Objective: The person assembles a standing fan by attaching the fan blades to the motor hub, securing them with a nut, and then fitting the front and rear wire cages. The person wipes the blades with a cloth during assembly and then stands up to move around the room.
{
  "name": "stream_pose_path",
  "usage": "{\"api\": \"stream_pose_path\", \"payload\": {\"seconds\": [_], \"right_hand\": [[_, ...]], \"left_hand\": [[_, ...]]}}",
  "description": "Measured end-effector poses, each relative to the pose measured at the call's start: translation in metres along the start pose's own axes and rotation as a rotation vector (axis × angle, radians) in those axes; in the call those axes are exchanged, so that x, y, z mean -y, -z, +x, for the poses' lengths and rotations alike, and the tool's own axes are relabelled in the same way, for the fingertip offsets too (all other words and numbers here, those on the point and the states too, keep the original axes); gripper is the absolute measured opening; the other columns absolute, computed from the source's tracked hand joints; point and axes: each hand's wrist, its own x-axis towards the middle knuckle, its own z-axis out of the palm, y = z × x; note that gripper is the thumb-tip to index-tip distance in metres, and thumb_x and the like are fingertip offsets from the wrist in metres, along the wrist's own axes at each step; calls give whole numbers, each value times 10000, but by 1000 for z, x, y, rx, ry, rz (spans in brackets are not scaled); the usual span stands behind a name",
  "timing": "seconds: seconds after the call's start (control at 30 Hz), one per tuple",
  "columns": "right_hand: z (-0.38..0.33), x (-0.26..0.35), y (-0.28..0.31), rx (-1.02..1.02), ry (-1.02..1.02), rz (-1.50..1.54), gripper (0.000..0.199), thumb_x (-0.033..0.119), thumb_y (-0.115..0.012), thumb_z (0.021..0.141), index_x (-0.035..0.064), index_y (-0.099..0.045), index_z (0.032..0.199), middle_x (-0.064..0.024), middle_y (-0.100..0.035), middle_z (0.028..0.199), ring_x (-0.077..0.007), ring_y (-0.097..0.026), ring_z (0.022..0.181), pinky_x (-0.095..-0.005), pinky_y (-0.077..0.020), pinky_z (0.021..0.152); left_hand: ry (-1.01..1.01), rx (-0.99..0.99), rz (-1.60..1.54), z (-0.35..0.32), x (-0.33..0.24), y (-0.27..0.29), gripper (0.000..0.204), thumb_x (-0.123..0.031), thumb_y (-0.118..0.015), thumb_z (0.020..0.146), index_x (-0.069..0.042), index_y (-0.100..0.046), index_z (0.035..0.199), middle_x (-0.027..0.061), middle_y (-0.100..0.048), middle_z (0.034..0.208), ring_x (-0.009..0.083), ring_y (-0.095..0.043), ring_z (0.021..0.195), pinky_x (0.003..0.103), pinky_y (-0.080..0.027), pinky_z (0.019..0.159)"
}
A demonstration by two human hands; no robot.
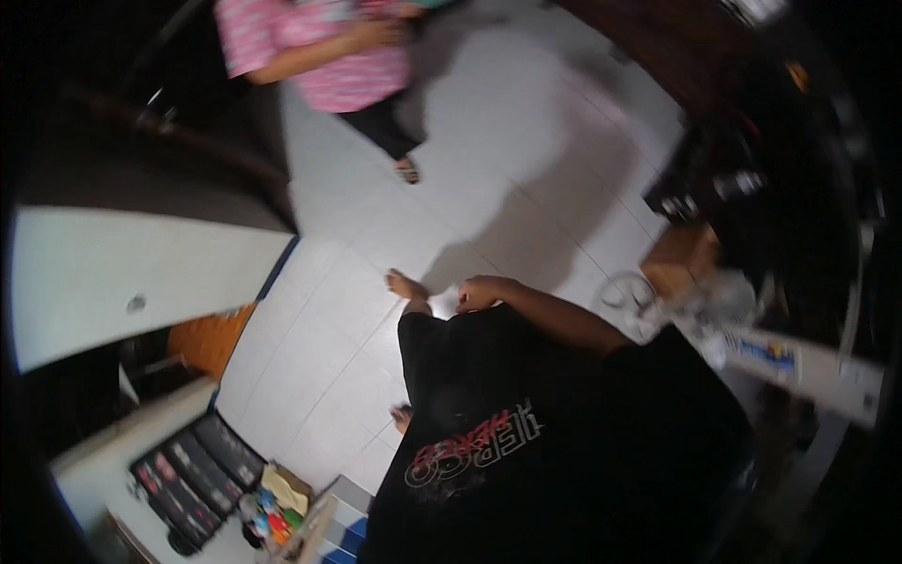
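Observation:
My right hand (pixel 479 293) is in front of my black shirt (pixel 564 451), at the end of my bent right arm. Its fingers look curled; a pale patch shows beside them, and blur hides whether they grip anything. Just past the hand, one of my bare feet (pixel 406 285) rests on the pale tiled floor (pixel 348 310). Part of my other foot (pixel 402 417) shows beside the shirt's edge. My left hand does not appear.
A person in a pink patterned top (pixel 348 70) stands ahead. A white panel (pixel 141 273) is at left, above a dark pocketed organizer (pixel 197 479) and colourful small items (pixel 280 524). At right are a fan (pixel 625 293), a cardboard box (pixel 675 258) and dark clutter.

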Motion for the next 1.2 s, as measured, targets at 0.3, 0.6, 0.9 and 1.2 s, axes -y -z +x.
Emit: {"api": "stream_pose_path", "payload": {"seconds": [0.3,0.6,0.9,1.2], "right_hand": [[314,233,145,-215,290,29,635,357,-819,815,32,-588,1309,-230,-685,1131,-333,-662,1110,-426,-533,943],[589,258,324,-976,774,-15,311,260,-819,831,16,-640,899,-193,-622,881,-362,-640,842,-450,-514,771],[656,203,576,-757,27,391,293,313,-673,959,26,-629,1000,-160,-704,908,-271,-684,823,-423,-544,731],[716,77,762,-906,-349,1143,410,287,-760,936,18,-702,1240,-99,-703,1218,-175,-632,1147,-321,-481,977]], "left_hand": [[-409,171,95,285,-397,187,494,-490,-739,932,2,-697,940,45,-663,744,151,-556,708,353,-480,671],[-934,-210,220,517,-596,242,342,-49,-689,832,-30,-685,1173,233,-734,1004,425,-704,979,469,-564,823],[-538,0,331,709,-802,156,327,-321,-568,943,-62,-748,1030,168,-744,1058,362,-706,1018,456,-559,922],[-1204,-168,783,1084,-1278,120,358,-352,-589,931,-40,-719,1048,211,-711,1031,401,-637,1093,504,-502,977]]}}
